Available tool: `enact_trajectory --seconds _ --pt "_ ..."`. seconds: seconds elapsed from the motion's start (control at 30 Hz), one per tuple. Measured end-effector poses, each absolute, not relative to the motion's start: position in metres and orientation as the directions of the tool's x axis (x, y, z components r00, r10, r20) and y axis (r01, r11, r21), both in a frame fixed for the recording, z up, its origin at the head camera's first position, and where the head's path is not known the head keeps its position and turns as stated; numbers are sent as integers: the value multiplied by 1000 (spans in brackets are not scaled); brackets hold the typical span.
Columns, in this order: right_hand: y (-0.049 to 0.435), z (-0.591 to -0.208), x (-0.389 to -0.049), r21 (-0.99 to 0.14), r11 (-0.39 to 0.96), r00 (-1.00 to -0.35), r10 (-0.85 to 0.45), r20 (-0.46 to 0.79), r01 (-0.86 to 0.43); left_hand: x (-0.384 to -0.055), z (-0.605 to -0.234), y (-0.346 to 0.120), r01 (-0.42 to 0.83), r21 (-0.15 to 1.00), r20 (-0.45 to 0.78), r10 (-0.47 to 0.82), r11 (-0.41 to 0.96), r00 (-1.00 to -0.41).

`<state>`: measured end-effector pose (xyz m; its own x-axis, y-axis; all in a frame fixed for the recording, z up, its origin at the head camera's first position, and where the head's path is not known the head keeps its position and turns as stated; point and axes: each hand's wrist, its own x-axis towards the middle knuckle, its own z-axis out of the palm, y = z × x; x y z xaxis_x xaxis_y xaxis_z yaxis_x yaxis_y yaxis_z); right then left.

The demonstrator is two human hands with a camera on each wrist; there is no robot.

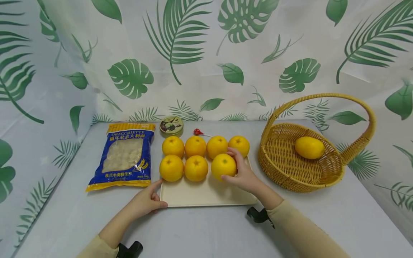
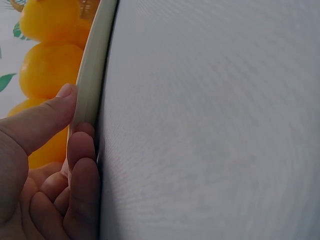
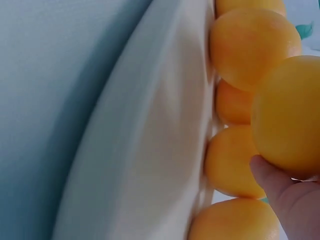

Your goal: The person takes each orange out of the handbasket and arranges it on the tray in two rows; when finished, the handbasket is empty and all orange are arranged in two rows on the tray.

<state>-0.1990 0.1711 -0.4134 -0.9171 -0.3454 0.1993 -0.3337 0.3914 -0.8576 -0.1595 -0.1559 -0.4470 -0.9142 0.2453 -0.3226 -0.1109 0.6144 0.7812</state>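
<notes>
My right hand grips an orange over the right part of a cream tray; in the right wrist view that orange looks lifted off the tray. At the tray's front left corner, my left hand holds the rim, its thumb on one side and curled fingers on the other. A row of several oranges lines the back of the tray. Two more, an orange at the left and an orange beside it, sit in front of that row.
On the right stands a wicker basket with a tall handle, holding one yellow-orange fruit. A blue and yellow orecchiette bag lies left of the tray. Behind the tray are a round tin and a red lollipop.
</notes>
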Motion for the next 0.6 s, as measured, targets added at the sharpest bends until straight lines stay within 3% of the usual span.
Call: enact_trajectory --seconds 0.6 --pt "167 -429 -207 -794 557 -956 -277 100 -245 -162 -451 -156 -122 784 -329 240 609 -913"
